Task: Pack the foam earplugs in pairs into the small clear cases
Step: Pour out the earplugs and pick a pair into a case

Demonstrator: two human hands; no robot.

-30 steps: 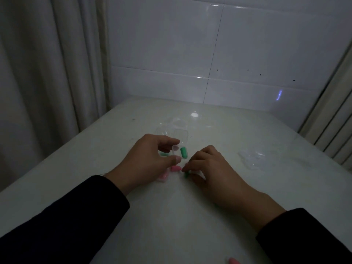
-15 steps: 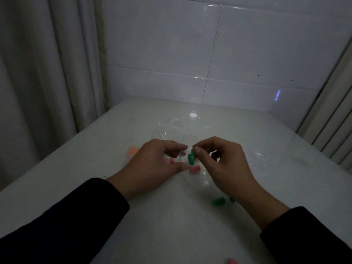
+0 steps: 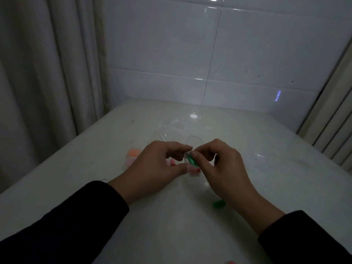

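My left hand (image 3: 158, 164) pinches a small clear case (image 3: 193, 143) between thumb and forefinger, its lid standing up. My right hand (image 3: 219, 168) pinches a green earplug (image 3: 191, 160) at the case's mouth. A pink earplug (image 3: 195, 170) lies just below the case. Another green earplug (image 3: 219, 203) lies on the table under my right wrist. An orange earplug (image 3: 134, 152) and pale pink ones (image 3: 128, 162) lie left of my left hand.
The white table (image 3: 171, 225) meets a tiled wall at the back. More clear cases (image 3: 167, 133) lie behind my hands, others (image 3: 256, 161) to the right. A curtain (image 3: 38, 73) hangs at the left. One pink earplug (image 3: 231, 262) shows at the bottom edge.
My right hand lifted from the table with a green earplug and brought it to the case in my left hand. A second green earplug now shows on the table.
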